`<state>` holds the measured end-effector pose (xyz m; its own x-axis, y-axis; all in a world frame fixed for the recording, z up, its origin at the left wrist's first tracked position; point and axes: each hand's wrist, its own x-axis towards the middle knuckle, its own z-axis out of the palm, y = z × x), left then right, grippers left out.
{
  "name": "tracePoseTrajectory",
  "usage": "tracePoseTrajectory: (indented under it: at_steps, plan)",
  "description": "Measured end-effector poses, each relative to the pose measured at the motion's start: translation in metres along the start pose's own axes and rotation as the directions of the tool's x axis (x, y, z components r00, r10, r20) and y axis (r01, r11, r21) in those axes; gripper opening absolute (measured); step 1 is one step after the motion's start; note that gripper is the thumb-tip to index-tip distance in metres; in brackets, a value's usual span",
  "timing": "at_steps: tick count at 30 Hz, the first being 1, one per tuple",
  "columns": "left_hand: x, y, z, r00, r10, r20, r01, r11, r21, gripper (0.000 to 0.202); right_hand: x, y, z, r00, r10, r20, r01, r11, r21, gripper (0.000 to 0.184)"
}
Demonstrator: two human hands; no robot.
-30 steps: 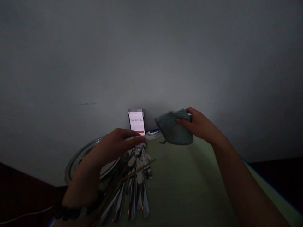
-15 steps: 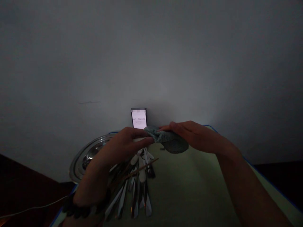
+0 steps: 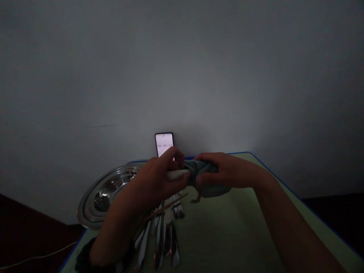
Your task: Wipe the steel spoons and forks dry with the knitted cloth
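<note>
Your left hand grips the pale handle; your right hand, just beside it, bunches the cloth. Hold the handle steady and press evenly.

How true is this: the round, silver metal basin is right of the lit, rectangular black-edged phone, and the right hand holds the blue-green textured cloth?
Not quite: the head view shows the basin left of the phone. The right hand does hold the cloth.

Dark, bulky left-wrist band
</note>
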<state>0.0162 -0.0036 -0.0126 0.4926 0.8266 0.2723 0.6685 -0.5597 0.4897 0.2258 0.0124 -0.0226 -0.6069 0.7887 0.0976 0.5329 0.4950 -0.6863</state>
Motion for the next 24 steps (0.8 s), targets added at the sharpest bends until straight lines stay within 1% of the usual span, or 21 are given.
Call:
tracePoseTrajectory:
  at_steps: [2, 3, 5, 6, 7, 8, 10, 11, 12, 13, 16, 17, 18, 19, 21, 22, 23, 24]
  plan:
    - [-0.001, -0.001, -0.001, 1.0, -0.009, -0.001, 0.009, 1.0, 0.001, 0.021, 0.002, 0.002, 0.0, 1.0, -0.013, -0.018, 0.015, 0.994, 0.108, 0.044]
    - [-0.001, -0.002, -0.001, 1.0, -0.013, -0.004, 0.013, 1.0, 0.0, 0.022, 0.003, 0.004, 0.0, 0.999, -0.03, -0.03, 0.033, 0.991, 0.132, 0.045]
    - [-0.003, -0.004, -0.001, 1.0, -0.012, 0.001, 0.012, 1.0, -0.003, 0.022, 0.002, 0.006, 0.0, 0.998, -0.054, -0.029, 0.057, 0.993, 0.108, 0.039]
    - [-0.004, -0.005, -0.001, 1.0, -0.009, 0.009, 0.009, 1.0, -0.002, 0.021, 0.001, 0.007, -0.001, 0.998, -0.059, -0.008, 0.059, 0.996, 0.073, 0.034]
    - [-0.004, -0.006, -0.001, 1.0, -0.007, 0.021, 0.007, 1.0, -0.003, 0.02, -0.001, 0.007, -0.001, 0.998, -0.059, 0.017, 0.058, 0.998, 0.038, 0.036]
    - [-0.004, -0.006, -0.001, 0.999, -0.005, 0.032, 0.005, 1.0, -0.012, 0.02, -0.003, 0.006, -0.002, 0.998, -0.05, 0.032, 0.05, 0.999, 0.015, 0.047]
    - [-0.004, -0.007, 0.0, 0.999, -0.004, 0.052, 0.007, 0.999, -0.052, 0.022, -0.008, 0.004, -0.003, 1.0, -0.017, 0.025, 0.017, 1.0, 0.005, 0.074]
    - [-0.004, -0.007, 0.0, 0.998, -0.005, 0.057, 0.01, 0.997, -0.079, 0.025, -0.01, 0.002, -0.003, 1.0, -0.001, 0.012, 0.001, 1.0, 0.012, 0.08]
    - [-0.003, -0.007, -0.001, 0.998, -0.009, 0.061, 0.015, 0.995, -0.101, 0.029, -0.011, 0.0, -0.003, 1.0, 0.013, -0.011, -0.012, 1.0, 0.018, 0.079]
    - [-0.003, -0.008, -0.001, 0.998, -0.017, 0.064, 0.024, 0.993, -0.115, 0.032, -0.011, -0.001, -0.004, 0.999, 0.028, -0.046, -0.027, 1.0, 0.015, 0.071]
    - [-0.002, -0.01, -0.003, 0.994, -0.068, 0.08, 0.08, 0.985, -0.155, 0.034, -0.006, -0.002, -0.004, 0.982, 0.029, -0.186, -0.038, 0.998, -0.046, 0.03]
    - [-0.002, -0.011, -0.004, 0.991, -0.088, 0.099, 0.104, 0.979, -0.176, 0.034, -0.003, 0.0, -0.004, 0.972, 0.006, -0.236, -0.023, 0.997, -0.07, 0.02]
    - [-0.003, -0.012, -0.005, 0.986, -0.107, 0.126, 0.131, 0.972, -0.194, 0.035, 0.0, 0.003, -0.004, 0.954, -0.024, -0.299, -0.004, 0.996, -0.092, 0.015]
    - [-0.004, -0.012, -0.006, 0.98, -0.124, 0.155, 0.155, 0.967, -0.203, 0.035, 0.002, 0.006, -0.004, 0.925, -0.057, -0.374, 0.015, 0.993, -0.113, 0.013]
    - [-0.006, -0.012, -0.007, 0.965, -0.155, 0.213, 0.196, 0.963, -0.187, 0.037, 0.007, 0.011, -0.004, 0.831, -0.114, -0.545, 0.028, 0.986, -0.164, 0.012]
    - [-0.006, -0.012, -0.007, 0.957, -0.166, 0.238, 0.212, 0.96, -0.182, 0.037, 0.008, 0.013, -0.004, 0.785, -0.142, -0.604, 0.029, 0.981, -0.193, 0.012]
    - [-0.007, -0.011, -0.007, 0.953, -0.172, 0.251, 0.223, 0.956, -0.19, 0.037, 0.008, 0.013, -0.004, 0.762, -0.171, -0.624, 0.04, 0.975, -0.219, 0.014]
    - [-0.007, -0.011, -0.007, 0.952, -0.175, 0.251, 0.231, 0.949, -0.213, 0.037, 0.007, 0.012, -0.005, 0.771, -0.2, -0.604, 0.067, 0.969, -0.236, 0.016]
